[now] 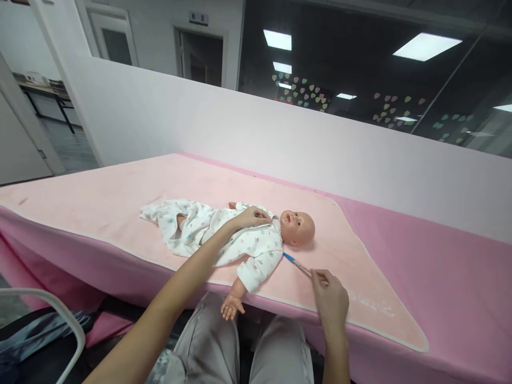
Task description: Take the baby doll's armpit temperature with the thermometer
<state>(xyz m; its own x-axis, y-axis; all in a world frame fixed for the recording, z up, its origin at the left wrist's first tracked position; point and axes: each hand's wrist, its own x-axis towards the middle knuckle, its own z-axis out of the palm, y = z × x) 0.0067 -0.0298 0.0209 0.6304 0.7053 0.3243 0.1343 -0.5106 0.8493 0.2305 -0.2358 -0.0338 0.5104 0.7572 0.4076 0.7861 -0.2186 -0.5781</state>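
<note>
A baby doll (298,228) in a white patterned romper (248,246) lies on its back on a light pink blanket (120,197), head to the right. One doll arm (234,298) hangs over the near edge. My left hand (253,217) rests on the doll's chest near the collar, fingers closed on the fabric. My right hand (330,298) pinches the end of a thin thermometer with a blue tip (296,262). Its tip points at the doll's armpit, just beside the sleeve.
The blanket covers a darker pink table (440,277) set against a pale partition wall (280,138). Glass with heart stickers (304,93) rises behind it. A white chair frame (60,320) stands at the lower left. My grey-trousered knees (244,346) sit under the table edge.
</note>
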